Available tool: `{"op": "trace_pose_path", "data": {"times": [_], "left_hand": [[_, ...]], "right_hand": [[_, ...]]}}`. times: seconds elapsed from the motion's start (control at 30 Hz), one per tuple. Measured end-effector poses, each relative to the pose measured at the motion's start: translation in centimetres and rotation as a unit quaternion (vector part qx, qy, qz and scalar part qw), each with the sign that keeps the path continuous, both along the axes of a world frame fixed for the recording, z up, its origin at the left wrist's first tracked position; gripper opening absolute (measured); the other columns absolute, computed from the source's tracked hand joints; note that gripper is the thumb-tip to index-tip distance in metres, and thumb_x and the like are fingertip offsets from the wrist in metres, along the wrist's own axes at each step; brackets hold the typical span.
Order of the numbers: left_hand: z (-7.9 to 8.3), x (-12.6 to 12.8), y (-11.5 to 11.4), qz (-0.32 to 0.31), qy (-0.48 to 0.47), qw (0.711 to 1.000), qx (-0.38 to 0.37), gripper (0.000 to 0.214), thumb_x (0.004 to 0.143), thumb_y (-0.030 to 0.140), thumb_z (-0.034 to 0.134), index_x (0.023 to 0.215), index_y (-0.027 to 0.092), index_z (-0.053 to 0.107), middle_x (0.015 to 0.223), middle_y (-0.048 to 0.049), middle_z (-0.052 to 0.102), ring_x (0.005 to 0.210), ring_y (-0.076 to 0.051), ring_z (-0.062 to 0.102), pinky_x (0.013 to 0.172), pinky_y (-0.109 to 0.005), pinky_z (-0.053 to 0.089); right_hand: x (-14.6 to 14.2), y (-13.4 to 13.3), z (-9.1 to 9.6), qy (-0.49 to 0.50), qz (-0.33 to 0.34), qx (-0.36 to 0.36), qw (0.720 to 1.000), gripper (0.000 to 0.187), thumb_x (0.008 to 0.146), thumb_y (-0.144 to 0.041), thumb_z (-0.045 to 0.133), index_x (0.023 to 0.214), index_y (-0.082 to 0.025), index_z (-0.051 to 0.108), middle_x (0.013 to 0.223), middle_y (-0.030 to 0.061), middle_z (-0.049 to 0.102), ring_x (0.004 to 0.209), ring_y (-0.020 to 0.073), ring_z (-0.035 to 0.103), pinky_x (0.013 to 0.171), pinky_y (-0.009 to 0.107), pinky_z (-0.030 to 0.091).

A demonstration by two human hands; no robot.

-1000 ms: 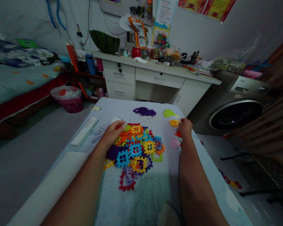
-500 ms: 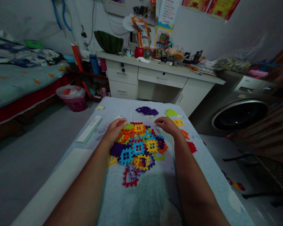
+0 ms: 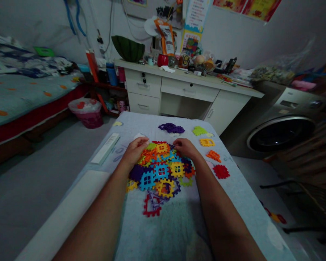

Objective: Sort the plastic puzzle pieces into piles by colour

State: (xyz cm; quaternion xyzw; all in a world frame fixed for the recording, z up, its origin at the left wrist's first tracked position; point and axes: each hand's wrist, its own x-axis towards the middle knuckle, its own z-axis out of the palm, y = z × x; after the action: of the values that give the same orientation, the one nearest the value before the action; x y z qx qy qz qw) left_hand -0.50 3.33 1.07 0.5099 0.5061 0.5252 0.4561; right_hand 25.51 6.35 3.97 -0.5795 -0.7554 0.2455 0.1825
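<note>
A heap of colourful plastic interlocking blocks [image 3: 161, 170] lies on the cloth-covered table, several with window-like cutouts. My left hand [image 3: 136, 149] is at the heap's far left edge, fingers curled together beside a lime-green block [image 3: 151, 146]; whatever may be between them is hidden. At the heap's far right edge is my right hand [image 3: 186, 148], its fingertips bunched at the blocks. I cannot make out what they pinch. Sorted groups lie apart: purple blocks [image 3: 171, 128] behind the heap, then lime-green [image 3: 199, 131], yellow [image 3: 207, 142], orange [image 3: 213, 156] and red blocks [image 3: 221, 172] down the right side.
A long pale box [image 3: 105, 149] rests on the table's left side. Behind the table stands a white desk [image 3: 143, 85] carrying a watermelon piece [image 3: 128, 49] and jars. To the right is a washing machine [image 3: 277, 123]; a bin [image 3: 86, 114] and a bed [image 3: 29, 90] are left.
My right hand has moved left to the heap's edge, and its fingers have drawn together. My left hand stays nearly in place. The whole view has shifted slightly.
</note>
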Motion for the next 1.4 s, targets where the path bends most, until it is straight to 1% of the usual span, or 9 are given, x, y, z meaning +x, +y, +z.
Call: {"op": "trace_pose_path", "data": {"times": [0.2, 0.4, 0.63, 0.77, 1.0, 1.07, 1.1, 1.27, 1.4], "left_hand": [[0.0, 0.0, 0.1, -0.002, 0.009, 1.0, 0.006, 0.039, 0.067, 0.046, 0.072, 0.096, 0.02, 0.069, 0.099, -0.0045, 0.07, 0.098, -0.024, 0.063, 0.096, -0.037, 0.045], [-0.4, 0.0, 0.5, 0.005, 0.031, 0.999, 0.009, 0.041, 0.066, 0.046, 0.071, 0.098, 0.019, 0.069, 0.105, -0.0059, 0.07, 0.102, -0.025, 0.063, 0.099, -0.039, 0.044], [0.0, 0.1, 0.1, -0.007, 0.071, 0.997, 0.002, 0.042, 0.069, 0.045, 0.066, 0.102, 0.018, 0.068, 0.109, -0.0069, 0.069, 0.105, -0.026, 0.063, 0.1, -0.04, 0.043], [0.0, 0.0, 0.1, -0.009, 0.084, 0.996, 0.002, 0.043, 0.069, 0.045, 0.066, 0.103, 0.018, 0.069, 0.109, -0.0074, 0.069, 0.103, -0.026, 0.063, 0.099, -0.041, 0.044], [-0.5, 0.0, 0.4, -0.011, 0.074, 0.997, 0.012, 0.04, 0.071, 0.044, 0.066, 0.102, 0.019, 0.069, 0.105, -0.0063, 0.07, 0.101, -0.025, 0.064, 0.097, -0.039, 0.045], [-0.6, 0.0, 0.4, -0.012, 0.074, 0.997, 0.014, 0.039, 0.071, 0.044, 0.067, 0.101, 0.019, 0.069, 0.104, -0.0059, 0.071, 0.101, -0.025, 0.064, 0.096, -0.039, 0.045], [-0.6, 0.0, 0.4, -0.012, 0.076, 0.997, 0.014, 0.039, 0.071, 0.044, 0.067, 0.101, 0.019, 0.069, 0.104, -0.0058, 0.071, 0.101, -0.025, 0.064, 0.096, -0.039, 0.046], [-0.7, -0.1, 0.4, -0.007, 0.084, 0.996, 0.015, 0.039, 0.072, 0.044, 0.066, 0.102, 0.019, 0.069, 0.102, -0.0055, 0.071, 0.098, -0.025, 0.064, 0.093, -0.039, 0.047], [-0.8, -0.1, 0.4, 0.013, 0.095, 0.995, 0.027, 0.039, 0.072, 0.044, 0.066, 0.103, 0.019, 0.07, 0.104, -0.0059, 0.07, 0.098, -0.024, 0.064, 0.094, -0.039, 0.046]], "right_hand": [[2.1, 0.2, 0.5, 0.155, -0.029, -0.014, 0.987, 0.016, 0.068, -0.022, 0.063, 0.082, -0.016, 0.063, 0.072, -0.0028, 0.061, 0.067, 0.012, 0.053, 0.065, 0.024, 0.041], [3.3, 0.8, -0.6, 0.321, -0.081, -0.013, 0.944, 0.024, 0.06, -0.029, 0.066, 0.079, -0.018, 0.056, 0.063, -0.0066, 0.053, 0.057, 0.0094, 0.047, 0.055, 0.022, 0.036], [3.8, 2.9, -2.4, 0.415, -0.189, 0.034, 0.889, 0.024, 0.054, -0.03, 0.07, 0.066, -0.019, 0.054, 0.056, -0.0062, 0.053, 0.051, 0.0086, 0.048, 0.05, 0.021, 0.037], [3.4, 4.4, -2.7, 0.476, -0.214, 0.017, 0.853, 0.024, 0.052, -0.025, 0.072, 0.063, -0.018, 0.053, 0.055, -0.0058, 0.055, 0.05, 0.0081, 0.052, 0.049, 0.02, 0.041], [2.1, 5.4, -3.2, 0.495, -0.248, -0.034, 0.832, 0.019, 0.055, -0.012, 0.069, 0.069, -0.017, 0.057, 0.061, -0.0033, 0.06, 0.056, 0.0107, 0.061, 0.053, 0.02, 0.049], [2.2, 5.4, -3.5, 0.482, -0.254, -0.029, 0.838, 0.019, 0.057, -0.011, 0.066, 0.074, -0.017, 0.06, 0.066, -0.0024, 0.063, 0.062, 0.0118, 0.064, 0.059, 0.022, 0.052], [2.3, 5.4, -3.7, 0.46, -0.254, -0.022, 0.851, 0.019, 0.058, -0.011, 0.065, 0.076, -0.017, 0.062, 0.068, -0.0022, 0.064, 0.064, 0.0121, 0.064, 0.062, 0.023, 0.053], [3.6, 5.0, -3.7, 0.206, -0.212, 0.053, 0.954, 0.021, 0.07, -0.017, 0.059, 0.087, -0.018, 0.071, 0.08, 0.0016, 0.07, 0.078, 0.0172, 0.066, 0.078, 0.031, 0.054], [3.5, 4.3, -2.2, 0.043, -0.174, 0.128, 0.975, 0.026, 0.074, -0.014, 0.06, 0.097, -0.015, 0.073, 0.104, 0.01, 0.072, 0.103, 0.0227, 0.064, 0.099, 0.04, 0.047]]}}
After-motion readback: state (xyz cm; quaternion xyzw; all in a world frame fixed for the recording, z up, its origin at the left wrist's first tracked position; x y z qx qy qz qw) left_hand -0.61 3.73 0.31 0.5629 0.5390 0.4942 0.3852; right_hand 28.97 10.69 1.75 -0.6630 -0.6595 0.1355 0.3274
